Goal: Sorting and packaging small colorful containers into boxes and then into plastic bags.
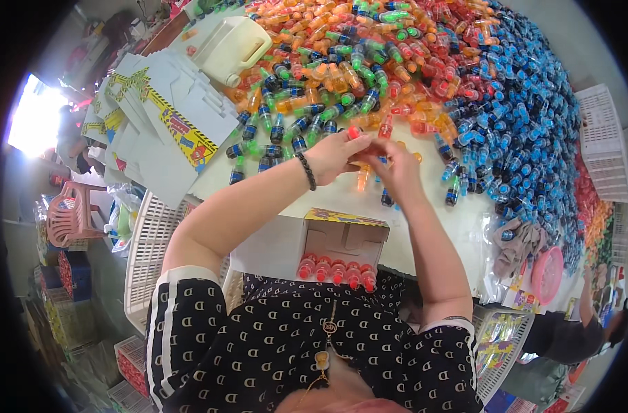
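Observation:
My left hand (336, 157), with a dark beaded bracelet at its wrist, is closed around a small bottle with a red cap (355, 131) that shows above the fingers. My right hand (399, 173) meets it fingertip to fingertip over the table; its fingers are curled together, and what they hold is hidden. Just below the hands, an orange bottle (363, 179) lies on the table. Nearer to me stands an open carton (347, 241) with a yellow printed edge. A row of several small red bottles (336, 272) lines its near side.
A heap of orange and red bottles (410, 55) covers the far table, with blue bottles (527, 103) along the right. Flat printed cartons (164, 124) and a cream jug (228, 51) lie at the left. A pink basket (547, 275) and white crates (143, 248) flank me.

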{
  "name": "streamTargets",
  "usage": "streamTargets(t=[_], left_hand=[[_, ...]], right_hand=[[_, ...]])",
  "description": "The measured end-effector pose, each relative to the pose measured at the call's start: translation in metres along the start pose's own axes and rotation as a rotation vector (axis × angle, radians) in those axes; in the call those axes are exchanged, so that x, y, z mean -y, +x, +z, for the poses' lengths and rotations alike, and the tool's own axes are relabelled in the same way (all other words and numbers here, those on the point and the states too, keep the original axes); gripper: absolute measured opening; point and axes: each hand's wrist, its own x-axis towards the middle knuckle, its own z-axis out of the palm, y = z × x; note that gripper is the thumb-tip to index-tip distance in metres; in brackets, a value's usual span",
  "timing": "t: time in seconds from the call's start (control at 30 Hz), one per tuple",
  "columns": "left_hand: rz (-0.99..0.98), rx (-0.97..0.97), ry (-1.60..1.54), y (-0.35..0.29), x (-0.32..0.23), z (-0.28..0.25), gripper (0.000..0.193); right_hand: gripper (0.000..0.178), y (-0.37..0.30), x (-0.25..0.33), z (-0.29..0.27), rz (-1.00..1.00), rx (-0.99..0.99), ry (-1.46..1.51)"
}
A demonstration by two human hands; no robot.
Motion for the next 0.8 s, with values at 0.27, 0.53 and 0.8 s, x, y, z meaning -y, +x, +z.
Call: streamTargets(t=[0.27,0.53,0.8], left_hand=[[0.337,-0.075,0.507,-0.014,-0.024,-0.056,0.023],[0.687,0.149,2.072,0.001,0.032,-0.046,0.015],[0.582,0.124,1.542,-0.014,-0.01,-0.044,0.028]], right_hand=[[0.018,-0.049,-0.043,-0.043,0.079,-0.205,-0.215],[0.051,-0.056,-0.046,0.02,0.117,0.043,-0.838],[0.035,-0.058,-0.092,-0.072,0.45,-0.289,-0.705]])
